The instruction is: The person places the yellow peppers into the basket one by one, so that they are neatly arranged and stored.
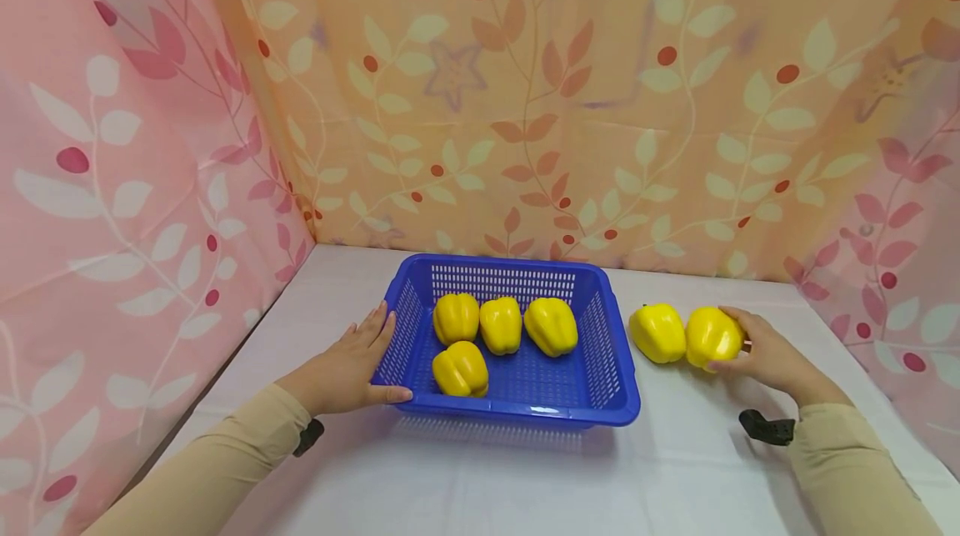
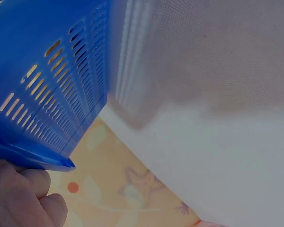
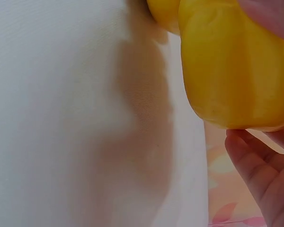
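Observation:
A blue plastic basket [image 1: 525,413] with slotted walls holds several yellow bell peppers [image 1: 552,326]. My left hand [image 1: 345,365] rests on its left rim, fingers stretched along the side and thumb at the front corner. In the left wrist view, the fingers [image 2: 23,198] touch the basket rim. To the right of the basket, my right hand [image 1: 765,357] grips a yellow bell pepper [image 1: 712,338] between thumb and fingers. The right wrist view shows this bell pepper [image 3: 236,71] close up, with fingertips against its end. Another yellow bell pepper [image 1: 658,333] lies beside it, on the basket side.
A white cloth [image 1: 480,486] covers the table. Behind it hangs an orange patterned curtain [image 1: 525,102], with pink patterned curtains [image 1: 112,227] at the left and right sides. A black wrist strap [image 1: 767,428] is on the right wrist.

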Demonstrator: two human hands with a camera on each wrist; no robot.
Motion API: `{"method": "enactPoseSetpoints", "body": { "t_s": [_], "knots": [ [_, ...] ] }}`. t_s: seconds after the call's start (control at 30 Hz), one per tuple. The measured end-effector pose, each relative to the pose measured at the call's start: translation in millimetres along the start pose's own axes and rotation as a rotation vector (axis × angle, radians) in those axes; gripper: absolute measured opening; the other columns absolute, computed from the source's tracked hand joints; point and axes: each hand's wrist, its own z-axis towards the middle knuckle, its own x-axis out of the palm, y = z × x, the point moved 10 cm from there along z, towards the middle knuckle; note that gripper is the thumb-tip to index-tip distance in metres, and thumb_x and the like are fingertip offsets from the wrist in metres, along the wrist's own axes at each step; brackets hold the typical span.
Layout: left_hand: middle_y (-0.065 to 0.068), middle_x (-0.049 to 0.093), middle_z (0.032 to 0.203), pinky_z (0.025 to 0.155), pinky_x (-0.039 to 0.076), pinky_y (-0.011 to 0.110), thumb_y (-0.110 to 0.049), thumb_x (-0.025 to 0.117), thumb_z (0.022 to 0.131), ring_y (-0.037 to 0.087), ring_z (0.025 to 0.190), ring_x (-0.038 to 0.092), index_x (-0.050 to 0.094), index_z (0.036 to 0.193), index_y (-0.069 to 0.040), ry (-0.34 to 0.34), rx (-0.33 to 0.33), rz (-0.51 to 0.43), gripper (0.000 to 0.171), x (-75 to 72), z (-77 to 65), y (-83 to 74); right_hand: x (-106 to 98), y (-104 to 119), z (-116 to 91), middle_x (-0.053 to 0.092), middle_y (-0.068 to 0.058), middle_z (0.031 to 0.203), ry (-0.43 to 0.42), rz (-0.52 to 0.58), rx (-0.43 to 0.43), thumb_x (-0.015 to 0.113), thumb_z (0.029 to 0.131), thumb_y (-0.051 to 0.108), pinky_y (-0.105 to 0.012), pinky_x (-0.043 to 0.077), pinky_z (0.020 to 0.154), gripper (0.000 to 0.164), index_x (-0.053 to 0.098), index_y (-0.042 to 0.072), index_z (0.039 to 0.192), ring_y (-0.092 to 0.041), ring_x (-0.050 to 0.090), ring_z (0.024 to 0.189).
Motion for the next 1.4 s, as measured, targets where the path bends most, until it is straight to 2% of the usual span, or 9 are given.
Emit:
{"method": "enactPoseSetpoints", "body": {
  "t_s": [0.37,0.63,0.73,0.77,0.87,0.93,0.97,1.1,1.4],
  "knots": [
    [0.017,-0.004,0.152,0.110,0.011,0.051,-0.081,0.040,0.069,0.032,0.139,0.002,0.006,0.145,0.000,0.004,-0.002,0.004,0.117,0.0,0.1,-0.1,-18.2,14.9,1.1,0.029,-0.031,0.132,-0.018,0.016,-0.046,0.076,0.070,0.043,-0.063,0.036,0.090,0.102,0.020,-0.004,0.141,-0.044,0.037,0.111],
    [0.018,-0.004,0.152,0.109,0.012,0.051,-0.080,0.041,0.070,0.032,0.139,0.002,0.007,0.145,0.001,-0.001,0.003,0.003,0.116,-1.0,-0.1,-0.9,-37.6,40.6,2.6,0.032,-0.031,0.128,-0.066,-0.031,-0.155,0.078,0.070,0.035,-0.061,0.037,0.087,0.097,0.024,-0.007,0.139,-0.042,0.040,0.106],
    [0.018,-0.003,0.152,0.109,0.012,0.051,-0.080,0.041,0.070,0.032,0.139,0.002,0.007,0.145,0.001,-0.002,0.005,-0.001,0.116,-1.4,-0.4,-1.2,-43.1,50.3,4.6,0.034,-0.029,0.129,-0.079,-0.042,-0.180,0.079,0.069,0.035,-0.045,0.046,0.088,0.097,0.025,-0.005,0.140,-0.040,0.040,0.107],
    [0.018,-0.003,0.152,0.109,0.012,0.051,-0.080,0.041,0.070,0.032,0.139,0.002,0.007,0.145,0.001,-0.002,0.005,-0.002,0.116,-1.5,-0.5,-1.2,-44.1,53.2,5.5,0.035,-0.027,0.129,-0.079,-0.042,-0.183,0.079,0.069,0.035,-0.034,0.048,0.088,0.097,0.025,-0.005,0.140,-0.040,0.040,0.108],
    [0.018,-0.003,0.152,0.109,0.012,0.051,-0.080,0.041,0.070,0.033,0.139,0.002,0.007,0.145,0.001,-0.001,0.007,-0.001,0.116,-1.9,-0.8,-1.5,-46.0,63.5,9.0,0.041,-0.022,0.128,-0.079,-0.046,-0.199,0.079,0.069,0.038,-0.011,0.042,0.082,0.095,0.028,-0.001,0.140,-0.035,0.044,0.108],
    [0.018,-0.003,0.152,0.109,0.012,0.051,-0.080,0.041,0.070,0.033,0.139,0.002,0.007,0.145,0.001,0.001,0.008,-0.001,0.116,-2.1,-0.9,-1.9,-45.9,72.4,11.0,0.043,-0.020,0.126,-0.073,-0.038,-0.214,0.078,0.070,0.038,-0.023,0.045,0.088,0.093,0.029,0.001,0.140,-0.035,0.045,0.107],
    [0.018,-0.003,0.152,0.109,0.012,0.051,-0.080,0.041,0.070,0.033,0.139,0.002,0.007,0.145,0.001,0.001,0.009,-0.001,0.116,-2.4,-0.9,-2.2,-45.7,76.8,11.9,0.044,-0.019,0.126,-0.070,-0.036,-0.220,0.078,0.070,0.038,-0.024,0.044,0.090,0.093,0.029,0.002,0.140,-0.035,0.046,0.107],
    [0.019,-0.003,0.152,0.109,0.012,0.052,-0.080,0.042,0.070,0.033,0.139,0.002,0.007,0.145,0.001,0.002,0.006,-0.004,0.116,-3.1,-0.7,-2.8,-45.4,95.6,15.3,0.043,-0.017,0.129,-0.057,-0.007,-0.231,0.079,0.069,0.034,-0.058,0.038,0.091,0.094,0.027,0.008,0.143,-0.035,0.044,0.111],
    [0.019,-0.003,0.152,0.109,0.012,0.052,-0.079,0.042,0.070,0.033,0.139,0.003,0.007,0.145,0.001,0.001,0.008,0.002,0.116,-1.8,-0.3,-1.7,-41.0,141.5,26.3,0.036,-0.019,0.136,0.024,0.033,-0.277,0.078,0.070,0.038,-0.062,0.035,0.092,0.098,0.022,0.010,0.145,-0.039,0.040,0.117]
  ]
}}
